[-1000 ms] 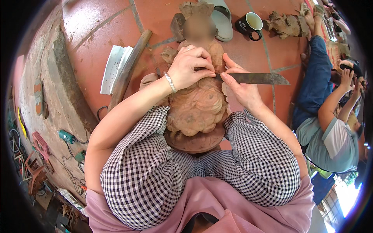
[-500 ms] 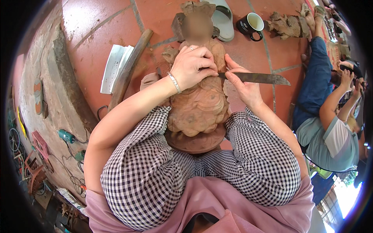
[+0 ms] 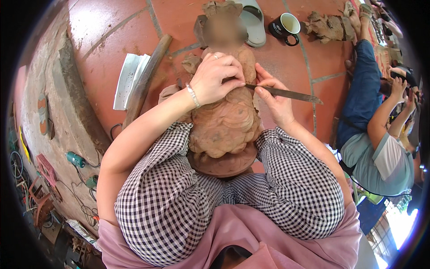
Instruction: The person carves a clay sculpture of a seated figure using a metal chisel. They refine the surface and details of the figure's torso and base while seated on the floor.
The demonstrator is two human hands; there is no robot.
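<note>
A brown carved wooden figure point(image 3: 224, 127) with folds and rounded lobes rests between my knees on its round base point(image 3: 221, 165). Across its upper part lies a long, narrow, dark knife-like blade point(image 3: 291, 93) with a slanted tip pointing right. The closed fingers of my left hand point(image 3: 220, 77) pinch its left end, hiding how that end is shaped. Farther along, my right hand point(image 3: 277, 101) holds the blade between thumb and fingers, with its index finger raised. Both hands are over the carving.
Left of the carving, a curved wooden stick point(image 3: 150, 76) lies beside folded white paper point(image 3: 129, 80). Beyond are a grey slipper point(image 3: 255, 27), a black mug point(image 3: 280, 29) and another rough carving point(image 3: 329, 28). Green power tools point(image 3: 77, 158) sit at left. Another person point(image 3: 371, 152) sits at right.
The blade has rolled, so its visible face is narrower and its tip dips slightly toward me. The carving and hands appear shifted a little left in the picture.
</note>
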